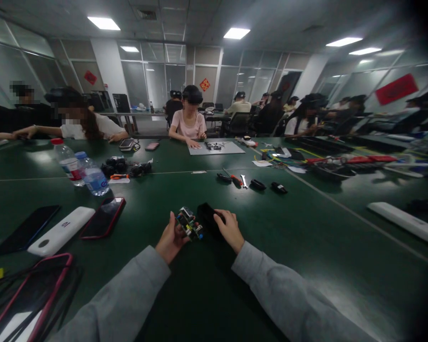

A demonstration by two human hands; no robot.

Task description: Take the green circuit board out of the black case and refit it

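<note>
My left hand (171, 238) grips a small circuit board (189, 223) fitted with several components, holding it above the green table (292, 247). Close beside it, my right hand (230, 229) is closed round a black housing (209, 218) that looks like an open shell; its inside is too dark to make out. A narrow gap separates the board from the housing. Beyond my hands lie a screwdriver (236, 181) with a red and black handle, a wrench (244, 181) and several small black parts, among them a black piece (258, 185).
To the left lie a phone (105, 217), a white power bank (62, 231) and a red-edged phone (30, 299) with cables across it. Two water bottles (92, 175) stand behind them. A white device (406, 221) rests at right. Across the table a person (188, 121) sits by a grey mat (231, 148).
</note>
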